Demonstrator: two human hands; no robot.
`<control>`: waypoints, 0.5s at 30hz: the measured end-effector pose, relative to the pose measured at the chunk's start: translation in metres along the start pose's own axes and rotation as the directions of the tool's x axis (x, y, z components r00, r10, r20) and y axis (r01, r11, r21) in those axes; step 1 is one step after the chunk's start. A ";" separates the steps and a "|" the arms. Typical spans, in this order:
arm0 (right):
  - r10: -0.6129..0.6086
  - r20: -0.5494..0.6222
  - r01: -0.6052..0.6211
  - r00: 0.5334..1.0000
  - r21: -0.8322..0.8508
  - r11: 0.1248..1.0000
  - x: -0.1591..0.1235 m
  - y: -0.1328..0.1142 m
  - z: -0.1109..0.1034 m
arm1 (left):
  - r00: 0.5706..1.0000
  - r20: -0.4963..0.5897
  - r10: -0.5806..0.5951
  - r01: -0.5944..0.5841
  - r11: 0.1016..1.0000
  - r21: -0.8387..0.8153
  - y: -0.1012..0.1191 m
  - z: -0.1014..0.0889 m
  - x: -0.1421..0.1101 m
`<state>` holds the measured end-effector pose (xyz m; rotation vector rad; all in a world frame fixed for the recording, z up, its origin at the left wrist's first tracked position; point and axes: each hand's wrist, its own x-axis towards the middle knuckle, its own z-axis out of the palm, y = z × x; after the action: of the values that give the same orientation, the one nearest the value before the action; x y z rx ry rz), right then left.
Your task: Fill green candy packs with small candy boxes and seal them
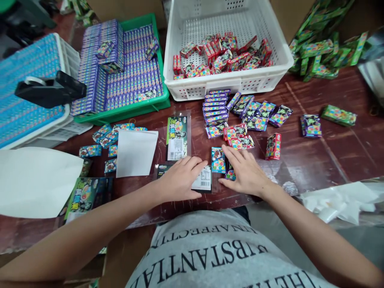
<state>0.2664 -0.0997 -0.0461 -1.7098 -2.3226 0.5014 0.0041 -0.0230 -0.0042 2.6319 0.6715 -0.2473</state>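
Now L hand (pixel 180 180) over pouch (pixel 205 178) (crate (pixel 258 82): red bxs (pixel 223 60)).

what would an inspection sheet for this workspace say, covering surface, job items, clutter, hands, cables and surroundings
Surface: dark reddish-brown table, glossy.
Job's things: black printed pouch lying label up; blue box by its right end; purple box partly hidden.
Clutter: loose purple packs, standing red box, green box, white sheet.
Hands: left hand open over the pouch, contact unclear; right hand over the purple box, a fingertip at the blue box, grip unclear.
Cables: nothing seen.
Surroundings: green tray with stacked boxes; white basket with jumbled red packs.
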 end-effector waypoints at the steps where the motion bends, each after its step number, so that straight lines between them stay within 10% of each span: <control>1: 0.012 -0.009 -0.012 1.000 0.008 1.000 0.003 -0.001 0.000 | 1.000 0.001 -0.001 0.001 1.000 -0.002 0.003 0.000 -0.001; 10: 0.010 -0.147 0.017 0.989 0.183 0.983 0.006 0.007 0.001 | 0.975 -0.066 -0.210 0.209 0.978 -0.025 0.003 0.007 -0.022; 15: -0.322 0.050 0.281 0.946 0.373 0.884 0.001 0.014 -0.024 | 0.974 -0.086 -0.210 0.203 0.975 -0.091 0.006 0.006 -0.019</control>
<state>0.2870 -0.0917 -0.0295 -1.1530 -2.3268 0.9126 -0.0100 -0.0387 -0.0026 2.5096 0.9695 -0.1510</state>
